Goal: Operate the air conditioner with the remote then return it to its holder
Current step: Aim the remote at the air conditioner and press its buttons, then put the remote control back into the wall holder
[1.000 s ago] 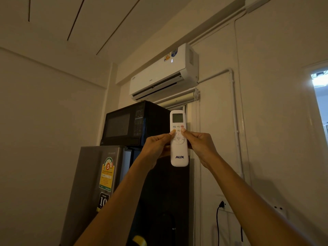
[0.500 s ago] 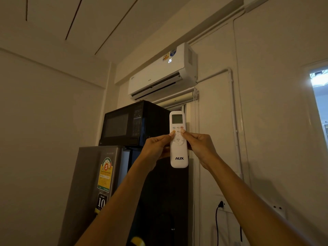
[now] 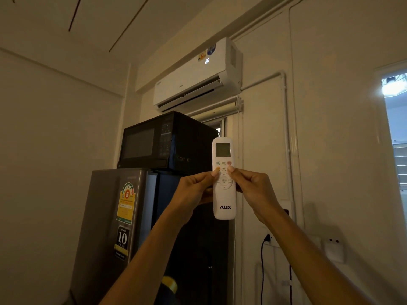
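Observation:
A white AUX remote stands upright in front of me, its small screen facing me. My left hand grips its left edge and my right hand its right edge, both thumbs resting on the buttons below the screen. High on the wall hangs the white air conditioner, its flap open and lit digits reading 26 on its front. A pale wall-mounted holder with two small holes sits low at the right; I cannot tell if it is the remote's.
A black microwave sits on a grey fridge left of the remote. A white pipe runs down the wall. A black cable is plugged into a socket below my right forearm. A bright window opening is at the right.
The air conditioner's display went from a partial digit to a clear 26. My hands and the remote sit slightly lower in view, the grip unchanged.

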Demonstrator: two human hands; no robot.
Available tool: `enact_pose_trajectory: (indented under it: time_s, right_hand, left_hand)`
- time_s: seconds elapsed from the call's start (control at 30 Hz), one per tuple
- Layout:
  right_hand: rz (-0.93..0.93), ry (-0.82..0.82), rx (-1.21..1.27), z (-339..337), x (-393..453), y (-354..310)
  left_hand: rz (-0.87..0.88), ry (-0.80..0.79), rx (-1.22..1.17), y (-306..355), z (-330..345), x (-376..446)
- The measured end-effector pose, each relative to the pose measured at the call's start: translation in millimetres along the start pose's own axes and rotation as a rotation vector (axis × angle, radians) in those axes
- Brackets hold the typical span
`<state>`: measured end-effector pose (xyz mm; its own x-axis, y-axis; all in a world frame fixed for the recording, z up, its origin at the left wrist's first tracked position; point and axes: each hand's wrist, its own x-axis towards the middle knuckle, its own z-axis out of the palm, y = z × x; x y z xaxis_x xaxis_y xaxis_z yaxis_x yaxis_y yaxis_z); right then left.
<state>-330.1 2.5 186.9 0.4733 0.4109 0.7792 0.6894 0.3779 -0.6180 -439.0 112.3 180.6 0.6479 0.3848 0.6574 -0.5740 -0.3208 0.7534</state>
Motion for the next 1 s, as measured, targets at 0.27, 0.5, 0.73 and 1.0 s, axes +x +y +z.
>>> enact_pose_trajectory:
  time_s: [0.27,0.5,0.73,1.0]
  right_hand:
    - [0.000,0.015,-0.023,-15.4,-37.2,27.6]
    - [0.092,0.039,-0.050,-46.0,-61.5,53.4]
    - [0.252,0.033,-0.085,-91.9,-64.4,91.5]
    - [0.286,0.034,-0.094,-145.4,-43.2,148.9]
  left_hand:
    - [-0.008,0.029,0.024,-26.3,24.5,-28.3]
    - [-0.066,0.030,0.001,-65.5,58.7,-37.1]
    - [-0.182,-0.044,-0.065,-113.7,93.2,-24.4]
    - [-0.219,-0.118,-0.038,-170.8,135.0,20.1]
